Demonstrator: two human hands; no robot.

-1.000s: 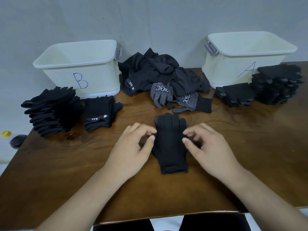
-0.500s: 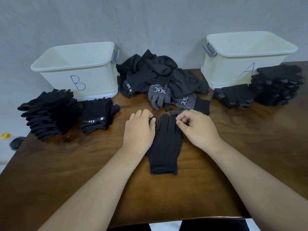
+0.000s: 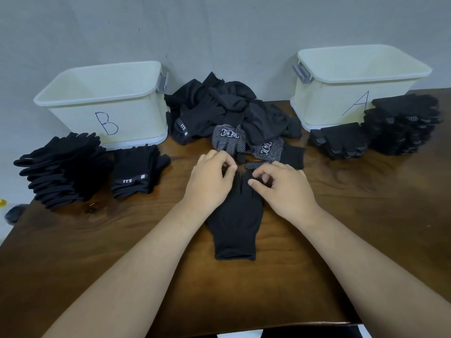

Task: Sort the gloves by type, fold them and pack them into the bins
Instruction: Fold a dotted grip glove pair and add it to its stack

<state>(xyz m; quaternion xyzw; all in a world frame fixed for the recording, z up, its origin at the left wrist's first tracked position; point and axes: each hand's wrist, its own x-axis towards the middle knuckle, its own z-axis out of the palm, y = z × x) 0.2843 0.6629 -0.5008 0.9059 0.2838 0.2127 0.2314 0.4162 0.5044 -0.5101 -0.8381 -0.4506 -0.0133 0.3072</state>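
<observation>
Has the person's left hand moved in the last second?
Yes. The left hand has slid forward up the black glove, nearer the dotted gloves beyond its fingertips.

The left forearm and the right forearm are bare along all of their length that shows over the surface, wide at its near edge and narrowing to the wrists. The left grip and the right grip are bare as well, uncovered to the fingertips. Just below the near edge of the surface runs a strip of black-and-white fabric, too little of it in view to tell what garment it is.
</observation>
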